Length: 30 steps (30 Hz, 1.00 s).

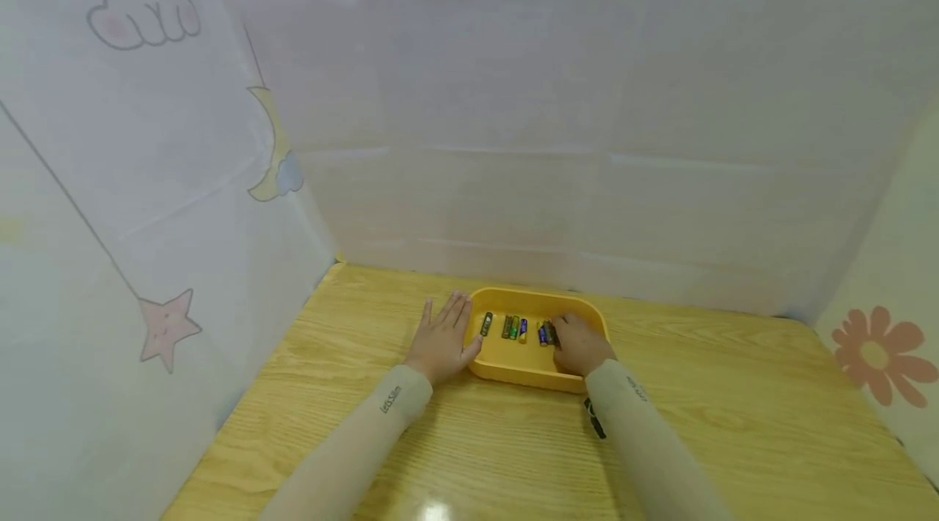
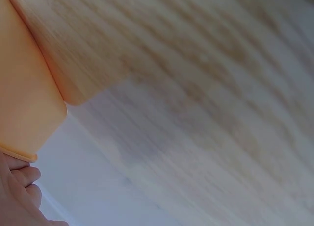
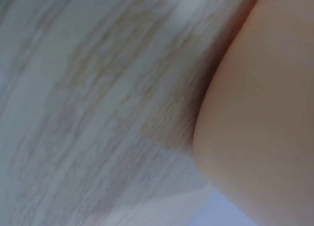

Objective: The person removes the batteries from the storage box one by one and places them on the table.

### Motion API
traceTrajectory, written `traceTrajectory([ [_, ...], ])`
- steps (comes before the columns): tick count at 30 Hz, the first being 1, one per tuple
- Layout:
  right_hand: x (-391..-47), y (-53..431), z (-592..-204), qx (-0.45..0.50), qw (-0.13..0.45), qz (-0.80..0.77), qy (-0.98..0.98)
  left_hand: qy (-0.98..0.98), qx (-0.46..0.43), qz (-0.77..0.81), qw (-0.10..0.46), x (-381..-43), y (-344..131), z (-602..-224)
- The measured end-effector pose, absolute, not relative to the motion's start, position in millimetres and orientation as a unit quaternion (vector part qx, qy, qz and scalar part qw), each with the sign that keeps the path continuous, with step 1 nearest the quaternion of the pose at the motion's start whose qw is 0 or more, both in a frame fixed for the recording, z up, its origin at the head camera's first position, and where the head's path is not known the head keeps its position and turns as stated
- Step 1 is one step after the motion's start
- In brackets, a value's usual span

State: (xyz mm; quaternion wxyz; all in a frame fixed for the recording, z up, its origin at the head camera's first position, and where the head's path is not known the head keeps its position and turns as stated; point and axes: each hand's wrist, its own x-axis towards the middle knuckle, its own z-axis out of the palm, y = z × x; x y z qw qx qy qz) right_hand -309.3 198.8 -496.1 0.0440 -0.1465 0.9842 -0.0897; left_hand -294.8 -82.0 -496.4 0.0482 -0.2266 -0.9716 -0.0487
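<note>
A shallow yellow tray [image 1: 524, 377] sits on the table with several small batteries lying on its floor. One dark battery [image 1: 487, 324] lies alone at the left; a group of batteries [image 1: 515, 328] is side by side near the middle. My left hand [image 1: 438, 339] rests fingers extended along the tray's left rim, thumb over the edge. Inside the tray's right part, my right hand [image 1: 579, 344] has curled fingers at a dark battery [image 1: 553, 333], beside a blue-and-gold battery [image 1: 543, 333]. Its fingertips are partly hidden. The left wrist view catches the left hand's fingers [image 2: 27, 179] at the tray rim.
The wood-grain table [image 1: 440, 448] extends around the tray. A pale sheet-covered wall [image 1: 499, 203] rises behind it, with printed sheets at both sides. A small black patterned thing [image 1: 595, 418] shows beside the right sleeve. The right wrist view holds mostly tray wall [image 3: 265, 118] and tabletop.
</note>
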Motion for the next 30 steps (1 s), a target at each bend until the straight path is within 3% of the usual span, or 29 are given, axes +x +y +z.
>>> traceTrajectory([
  [30,-314.7,200.5,-497.0,-0.123,0.062,-0.148,0.979,-0.972,-0.225,-0.048,0.047,-295.7,-81.9,-497.5],
])
